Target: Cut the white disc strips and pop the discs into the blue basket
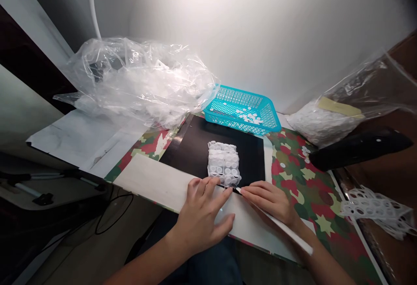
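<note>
I'm seeing left hand (199,217) spreading, gripping nothing visible, fingertips resting by near edge of white ringed plastic parts (224,161) on black mat (192,146). Right hand (270,201) pinching slim white stick (291,233). I'm favouring light strokes, fingertips clear of tip.

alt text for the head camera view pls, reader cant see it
A person's left hand and right hand meet at the near edge of a white plastic cluster on a black mat, the right holding a slim white stick. Behind are a turquoise basket with white discs and a clear bag.
</note>
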Available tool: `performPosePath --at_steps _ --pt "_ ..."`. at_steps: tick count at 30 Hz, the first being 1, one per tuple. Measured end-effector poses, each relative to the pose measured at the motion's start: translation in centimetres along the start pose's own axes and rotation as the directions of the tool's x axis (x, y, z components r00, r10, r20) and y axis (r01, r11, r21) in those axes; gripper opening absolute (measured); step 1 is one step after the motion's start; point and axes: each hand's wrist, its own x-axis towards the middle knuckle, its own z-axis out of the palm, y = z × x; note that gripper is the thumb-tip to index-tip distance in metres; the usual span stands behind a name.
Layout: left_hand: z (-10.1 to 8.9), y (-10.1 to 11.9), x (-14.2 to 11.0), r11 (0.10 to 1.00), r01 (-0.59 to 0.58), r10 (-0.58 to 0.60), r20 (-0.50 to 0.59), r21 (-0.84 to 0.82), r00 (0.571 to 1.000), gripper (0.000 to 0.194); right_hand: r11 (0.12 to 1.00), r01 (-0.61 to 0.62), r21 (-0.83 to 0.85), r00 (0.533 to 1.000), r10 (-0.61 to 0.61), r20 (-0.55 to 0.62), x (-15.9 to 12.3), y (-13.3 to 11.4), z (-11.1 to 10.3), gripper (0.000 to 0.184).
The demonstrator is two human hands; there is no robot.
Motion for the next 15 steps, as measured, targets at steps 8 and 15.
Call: performPosePath --at_steps 8,15 --pt "0.0 0.1 -0.1 1.0 0.023 -0.022 0.033 -0.016 0.999 0.04 0.939 -0.118 -0.324 0.993 0.105 -0.056 -0.3 0.2 1.0 0.034" --pt "0.0 0.0 0.0 1.0 0.015 -0.015 0.012 -0.017 1.0 0.039 0.951 -0.273 0.144 0.949 0.291 -0.122 0.5 -0.4 0.5 0.013"
